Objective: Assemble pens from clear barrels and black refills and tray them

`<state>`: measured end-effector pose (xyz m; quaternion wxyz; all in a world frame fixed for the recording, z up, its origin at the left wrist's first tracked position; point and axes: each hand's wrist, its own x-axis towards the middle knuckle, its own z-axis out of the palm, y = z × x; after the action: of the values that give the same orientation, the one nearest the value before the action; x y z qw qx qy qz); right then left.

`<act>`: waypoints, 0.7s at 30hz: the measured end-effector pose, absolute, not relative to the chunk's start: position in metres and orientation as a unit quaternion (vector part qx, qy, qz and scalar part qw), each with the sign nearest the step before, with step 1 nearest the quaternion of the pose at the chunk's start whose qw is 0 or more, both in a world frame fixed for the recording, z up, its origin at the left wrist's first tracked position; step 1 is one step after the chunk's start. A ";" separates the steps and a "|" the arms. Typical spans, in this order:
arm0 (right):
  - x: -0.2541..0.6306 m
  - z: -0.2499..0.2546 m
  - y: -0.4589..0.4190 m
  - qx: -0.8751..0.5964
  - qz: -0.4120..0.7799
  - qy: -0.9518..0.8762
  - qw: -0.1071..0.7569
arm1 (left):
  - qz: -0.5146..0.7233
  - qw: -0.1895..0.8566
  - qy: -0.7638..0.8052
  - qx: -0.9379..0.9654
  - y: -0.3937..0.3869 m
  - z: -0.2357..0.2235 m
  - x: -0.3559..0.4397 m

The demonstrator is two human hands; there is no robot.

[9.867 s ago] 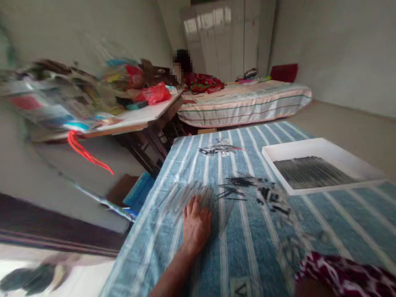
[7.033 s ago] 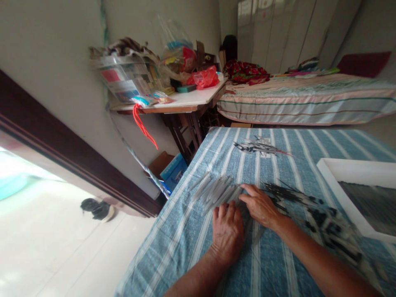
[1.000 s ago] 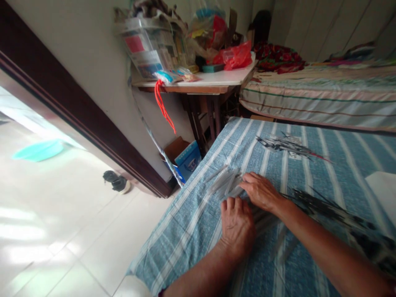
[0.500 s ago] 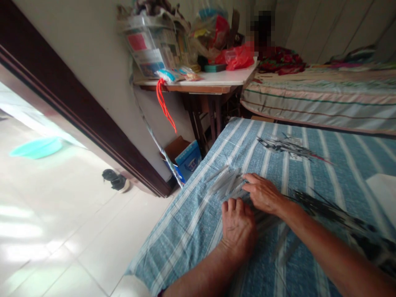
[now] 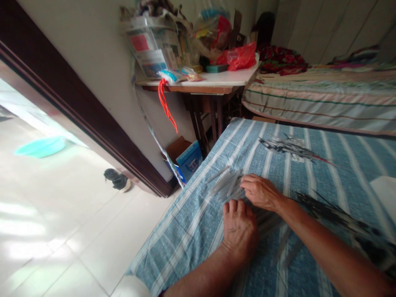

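A heap of thin clear plastic tubes [image 5: 225,182] lies on the blue striped cloth [image 5: 192,231]. My left hand [image 5: 239,229] rests flat on the near end of the heap, fingers stretched out. My right hand [image 5: 261,192] lies palm down on the tubes just beyond it, fingers together and lightly curved. A pile of thin black sticks [image 5: 328,210] spreads to the right of my right forearm. A smaller bundle of black sticks [image 5: 289,147] lies farther back on the cloth.
A white tray corner [image 5: 385,192] shows at the right edge. A cluttered white table [image 5: 213,78] stands against the wall at the back, a striped bed [image 5: 318,103] to its right. A cardboard box [image 5: 185,154] sits under the table. An open doorway and tiled floor [image 5: 62,218] lie left.
Over ten seconds the view swung left toward the doorway and my right hand joined the left on the tubes. In the last second both hands have barely shifted.
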<state>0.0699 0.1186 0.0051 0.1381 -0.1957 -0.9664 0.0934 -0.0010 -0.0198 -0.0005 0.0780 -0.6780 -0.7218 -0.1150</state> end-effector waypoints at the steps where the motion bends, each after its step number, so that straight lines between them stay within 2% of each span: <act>1: 0.069 0.006 0.118 -0.199 0.092 -0.966 0.138 | -0.117 0.080 -0.722 -0.677 -0.020 -0.001 -0.001; 21: 0.052 0.018 0.111 -0.250 0.035 -0.965 0.071 | -0.141 0.070 -0.719 -0.677 -0.021 -0.004 -0.001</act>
<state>0.0522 0.1108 0.0181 0.0709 -0.2495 -0.9651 0.0354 -0.0009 -0.0209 -0.0037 0.0696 -0.6771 -0.7188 -0.1415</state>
